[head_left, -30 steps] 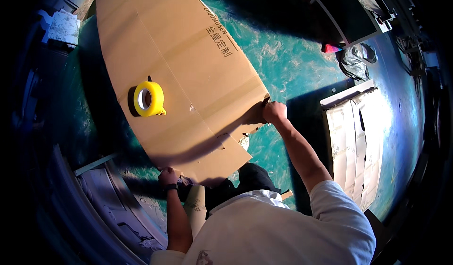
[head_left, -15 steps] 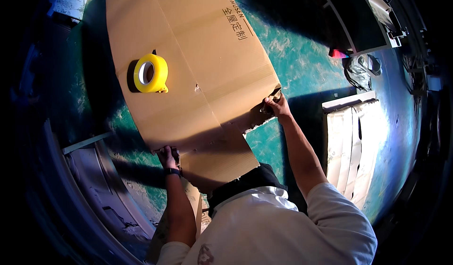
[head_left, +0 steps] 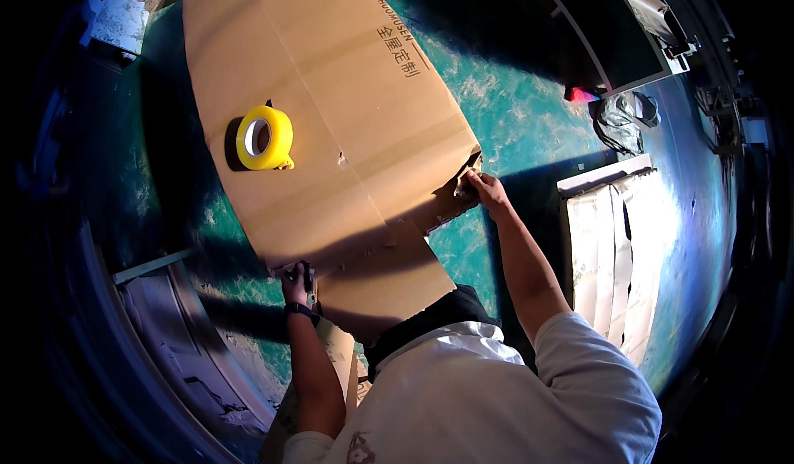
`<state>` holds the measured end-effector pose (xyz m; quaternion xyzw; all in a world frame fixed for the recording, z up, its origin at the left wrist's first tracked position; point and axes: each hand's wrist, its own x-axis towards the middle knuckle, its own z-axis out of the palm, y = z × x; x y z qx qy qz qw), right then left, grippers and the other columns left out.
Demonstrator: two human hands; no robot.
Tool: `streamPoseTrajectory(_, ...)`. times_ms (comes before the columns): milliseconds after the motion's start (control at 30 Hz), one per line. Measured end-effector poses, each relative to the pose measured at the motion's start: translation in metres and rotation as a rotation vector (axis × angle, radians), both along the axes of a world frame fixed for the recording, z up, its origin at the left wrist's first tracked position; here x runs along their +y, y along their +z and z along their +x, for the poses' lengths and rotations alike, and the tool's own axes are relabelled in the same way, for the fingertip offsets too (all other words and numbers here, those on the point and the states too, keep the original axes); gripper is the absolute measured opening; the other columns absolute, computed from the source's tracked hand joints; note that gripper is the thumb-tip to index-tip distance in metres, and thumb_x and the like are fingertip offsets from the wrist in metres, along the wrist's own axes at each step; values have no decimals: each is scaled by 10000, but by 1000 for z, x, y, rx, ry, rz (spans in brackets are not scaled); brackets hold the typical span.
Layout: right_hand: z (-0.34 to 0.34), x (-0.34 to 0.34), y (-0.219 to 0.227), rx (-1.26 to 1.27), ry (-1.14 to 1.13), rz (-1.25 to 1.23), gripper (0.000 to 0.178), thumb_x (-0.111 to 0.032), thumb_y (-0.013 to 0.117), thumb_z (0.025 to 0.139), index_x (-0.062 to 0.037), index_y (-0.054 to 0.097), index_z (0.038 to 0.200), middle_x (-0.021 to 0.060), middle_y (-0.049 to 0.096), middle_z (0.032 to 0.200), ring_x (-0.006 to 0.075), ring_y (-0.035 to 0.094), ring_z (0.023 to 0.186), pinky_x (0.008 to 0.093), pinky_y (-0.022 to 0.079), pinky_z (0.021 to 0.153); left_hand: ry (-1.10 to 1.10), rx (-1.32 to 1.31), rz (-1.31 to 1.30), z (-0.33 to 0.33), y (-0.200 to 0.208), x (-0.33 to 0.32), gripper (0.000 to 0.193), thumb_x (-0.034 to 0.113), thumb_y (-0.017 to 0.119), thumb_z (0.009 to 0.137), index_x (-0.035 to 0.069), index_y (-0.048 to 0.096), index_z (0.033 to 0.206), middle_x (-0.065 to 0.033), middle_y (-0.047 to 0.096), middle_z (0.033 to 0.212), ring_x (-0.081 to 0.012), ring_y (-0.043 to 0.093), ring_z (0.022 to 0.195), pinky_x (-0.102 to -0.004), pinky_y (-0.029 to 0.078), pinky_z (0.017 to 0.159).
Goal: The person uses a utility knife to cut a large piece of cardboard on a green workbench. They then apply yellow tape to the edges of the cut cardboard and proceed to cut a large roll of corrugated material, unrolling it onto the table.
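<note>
A large brown cardboard box (head_left: 322, 92) stretches away in front of me, with a torn flap (head_left: 385, 278) hanging toward my waist. At its near left corner, my left hand (head_left: 295, 279) is closed on the cardboard edge, its fingers partly hidden in shadow. My right hand (head_left: 488, 191) grips the ragged near right corner, thumb on top. A yellow roll of tape (head_left: 281, 137) lies on the box's upper face, left of the centre seam, with its free end sticking out toward me. Small tears show in the cardboard.
Green, dusty floor (head_left: 504, 112) surrounds the box. To the right lie flattened cardboard sheets (head_left: 600, 257) and a grey plastic bag (head_left: 619, 125). Long panels (head_left: 178, 323) stand at the lower left. Another piece of cardboard (head_left: 337, 352) is beneath my left forearm.
The view has shifted slightly, so the box's far part sits a little more to the left. Both hands stay at the same corners; the tape keeps its place on the box.
</note>
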<state>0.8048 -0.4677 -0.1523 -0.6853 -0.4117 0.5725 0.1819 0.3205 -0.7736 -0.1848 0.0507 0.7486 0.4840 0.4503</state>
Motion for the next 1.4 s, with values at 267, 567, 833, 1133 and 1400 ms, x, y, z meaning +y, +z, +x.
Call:
streamPoseTrajectory(267, -29, -5, 44, -507, 245, 483, 922, -405, 804, 735, -54, 368, 1468, 231, 609, 1189, 371, 619, 1079, 412, 490, 941, 17, -186, 52, 8, 21, -13, 392, 305, 671, 939, 107, 477, 1216, -54, 595, 1126, -182, 613, 981, -330, 528, 768)
streamPoseTrajectory(567, 25, 22, 29, 318, 49, -75, 539, -440, 785, 786, -57, 693, 1154, 71, 720, 948, 152, 657, 883, 322, 505, 807, 0, -225, 87, -7, 53, -2, 416, 227, 630, 962, 197, 436, 1329, -35, 589, 1166, -178, 581, 1049, -388, 487, 836)
streamPoseTrajectory(833, 20, 41, 3, -109, 94, 43, 587, -527, 814, 735, 5, 714, 964, 95, 686, 805, 160, 622, 748, 355, 479, 664, -54, 10, -135, -19, 30, 19, 429, 398, 655, 936, 144, 462, 1222, -49, 602, 1129, -202, 622, 954, -346, 547, 718)
streamPoseTrajectory(1133, -17, 25, 33, -404, -24, -43, 601, -595, 724, 766, -10, 700, 901, 232, 688, 870, 347, 680, 835, 428, 519, 740, -75, -202, 221, 5, 26, 16, 163, 139, 564, 997, 107, 498, 1143, -39, 584, 835, -140, 572, 683, -282, 488, 539)
streamPoseTrajectory(1400, -19, -32, 12, 129, -553, -21, 247, -275, 763, 801, -41, 716, 863, -15, 694, 822, 116, 627, 749, 283, 489, 701, 12, -259, 106, 7, 8, -3, 265, 318, 602, 981, 87, 604, 1111, 5, 637, 885, -122, 607, 778, -274, 494, 681)
